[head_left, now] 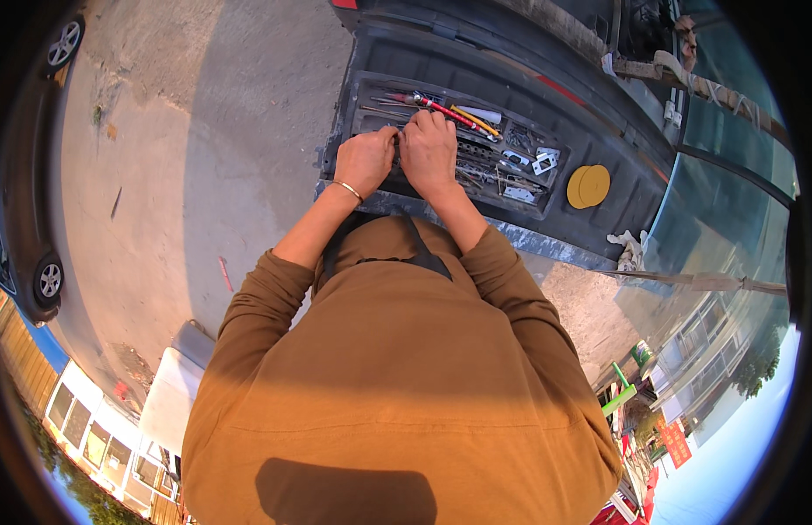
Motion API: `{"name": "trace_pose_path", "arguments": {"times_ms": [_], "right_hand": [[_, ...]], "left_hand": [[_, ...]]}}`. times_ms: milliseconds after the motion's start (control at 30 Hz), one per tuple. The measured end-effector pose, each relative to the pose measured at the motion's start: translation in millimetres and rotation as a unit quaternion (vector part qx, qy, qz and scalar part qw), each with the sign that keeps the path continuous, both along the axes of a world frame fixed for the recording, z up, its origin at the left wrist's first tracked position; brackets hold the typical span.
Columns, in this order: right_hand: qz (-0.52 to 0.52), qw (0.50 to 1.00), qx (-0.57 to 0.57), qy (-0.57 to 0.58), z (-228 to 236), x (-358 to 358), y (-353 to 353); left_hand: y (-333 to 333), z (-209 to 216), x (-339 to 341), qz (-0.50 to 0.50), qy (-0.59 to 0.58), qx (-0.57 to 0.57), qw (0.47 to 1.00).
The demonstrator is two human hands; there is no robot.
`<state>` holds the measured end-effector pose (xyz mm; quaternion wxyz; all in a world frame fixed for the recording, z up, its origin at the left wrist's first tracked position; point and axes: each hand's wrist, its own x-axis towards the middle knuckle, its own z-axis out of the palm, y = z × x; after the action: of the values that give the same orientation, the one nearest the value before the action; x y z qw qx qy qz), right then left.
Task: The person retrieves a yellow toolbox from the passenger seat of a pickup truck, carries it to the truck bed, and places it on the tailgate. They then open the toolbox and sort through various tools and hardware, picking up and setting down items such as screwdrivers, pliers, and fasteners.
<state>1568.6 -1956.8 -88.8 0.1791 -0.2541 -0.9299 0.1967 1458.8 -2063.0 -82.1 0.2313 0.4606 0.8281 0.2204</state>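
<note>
My left hand (365, 164), with a bracelet at the wrist, and my right hand (428, 154) meet side by side over the left part of a dark tool tray (554, 144). Both have their fingers curled and fingertips pressed together, almost touching each other. Whatever sits between the fingertips is too small or hidden to make out. Just beyond my right hand lie a red-handled tool (436, 108) and a yellow stick-like tool (474, 121). Small metal fittings fill the tray's right part, among them a white plate with cut-outs (545, 161).
The tray rests on a ribbed black truck bed (629, 184). Two round yellow discs (589, 186) overlap right of it. Large glass panes (712, 210) stand at the right, with a strapped bar (729, 96) and a white rag (631, 249). A dark car (28, 175) is parked far left.
</note>
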Motion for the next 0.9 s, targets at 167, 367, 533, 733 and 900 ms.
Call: {"name": "trace_pose_path", "arguments": {"times_ms": [167, 367, 533, 733, 900], "right_hand": [[-0.023, 1.0, 0.002, -0.01, 9, 2, 1], [-0.051, 0.992, -0.107, 0.035, 42, 20, -6], [-0.015, 0.987, -0.15, 0.054, 56, 23, -11], [-0.09, 0.988, -0.114, 0.051, 49, 29, 10], [-0.143, 0.984, -0.103, 0.04, 48, 50, 21]], "left_hand": [[-6, 0, 1, 0.06, -0.064, 0.034, 0.996], [-22, -4, -4, 0.201, -0.476, 0.049, 0.855], [-26, 3, -1, 0.257, -0.65, 0.045, 0.714], [-25, 17, -8, 0.273, -0.697, 0.091, 0.657], [-33, 13, -15, 0.264, -0.7, 0.103, 0.656]]}}
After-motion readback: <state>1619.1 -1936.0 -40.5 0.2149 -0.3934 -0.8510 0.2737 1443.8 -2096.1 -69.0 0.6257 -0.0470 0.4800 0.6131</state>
